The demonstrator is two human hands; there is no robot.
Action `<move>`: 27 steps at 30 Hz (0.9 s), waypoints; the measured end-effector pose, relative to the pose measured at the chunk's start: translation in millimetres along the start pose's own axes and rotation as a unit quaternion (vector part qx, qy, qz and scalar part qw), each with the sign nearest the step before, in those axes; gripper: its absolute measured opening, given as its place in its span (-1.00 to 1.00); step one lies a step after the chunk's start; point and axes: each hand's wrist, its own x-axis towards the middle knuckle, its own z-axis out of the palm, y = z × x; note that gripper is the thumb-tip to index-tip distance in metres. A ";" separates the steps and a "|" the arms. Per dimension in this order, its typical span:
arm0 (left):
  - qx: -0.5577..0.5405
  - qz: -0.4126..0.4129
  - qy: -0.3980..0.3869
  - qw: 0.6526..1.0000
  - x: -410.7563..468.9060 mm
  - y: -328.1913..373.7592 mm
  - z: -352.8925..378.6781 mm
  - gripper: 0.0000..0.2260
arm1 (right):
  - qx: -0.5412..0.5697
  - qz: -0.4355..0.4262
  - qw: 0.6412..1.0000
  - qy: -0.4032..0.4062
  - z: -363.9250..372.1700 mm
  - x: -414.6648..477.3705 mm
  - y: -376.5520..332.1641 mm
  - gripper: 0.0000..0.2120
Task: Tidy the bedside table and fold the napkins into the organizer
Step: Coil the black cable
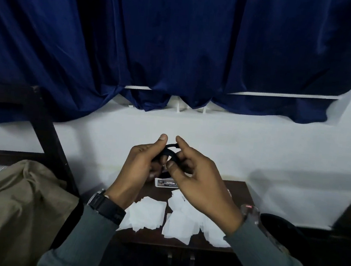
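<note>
Cloth, paper and dark wood, mostly matt

The curtain is deep blue cloth with a soft velvety sheen along its folds. The wall is flat matt white paint. The bench looks like dark wood with a dull, smooth top; the napkins on it are thin white paper, slightly crumpled. The sleeves are grey ribbed knit. The watch has a matt black band. The blanket is olive cloth, creased.

Dark blue curtain, white wall, olive blanket, dark bed frame
</note>
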 end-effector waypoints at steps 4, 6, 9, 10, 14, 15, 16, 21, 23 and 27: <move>0.124 0.085 0.104 0.983 3.9 -9.3 3.3 -0.70 | -0.098 -0.056 0.993 0.044 6.3 -3.1 -2.7 -0.48; 0.168 0.109 0.118 0.973 4.3 -13.5 4.8 -0.83 | -0.137 -0.053 0.988 0.038 6.1 -1.4 -4.5 -0.56; 0.129 0.127 0.089 0.979 4.6 -18.9 6.3 -0.80 | -0.154 -0.031 0.988 0.014 4.6 0.4 -7.0 -0.67; 0.103 0.125 0.079 0.984 5.6 -20.0 6.2 -0.78 | -0.149 -0.010 0.989 0.003 2.1 1.7 -7.6 -0.68; 0.068 0.078 0.101 0.989 11.0 -20.8 4.9 -0.80 | -0.089 0.104 0.986 -0.097 -11.8 11.1 -6.0 -0.81; 0.066 0.063 0.110 0.990 12.3 -20.6 5.4 -0.79 | -0.050 0.127 0.984 -0.117 -14.4 12.3 -5.7 -0.82; 0.064 0.054 0.114 0.990 13.2 -20.0 6.5 -0.79 | -0.010 0.139 0.982 -0.125 -16.3 12.3 -5.7 -0.83; 0.072 0.062 0.107 0.990 15.2 -11.3 14.6 -0.80 | 0.161 0.168 0.972 -0.039 -14.8 7.9 -5.4 -0.81; 0.086 0.073 0.106 0.988 15.1 -9.1 16.8 -0.80 | 0.205 0.178 0.962 -0.011 -12.3 7.4 -4.4 -0.81; 0.114 0.079 0.093 0.986 14.9 -7.1 15.8 -0.78 | 0.298 0.192 0.935 -0.023 -12.2 7.2 -4.9 -0.80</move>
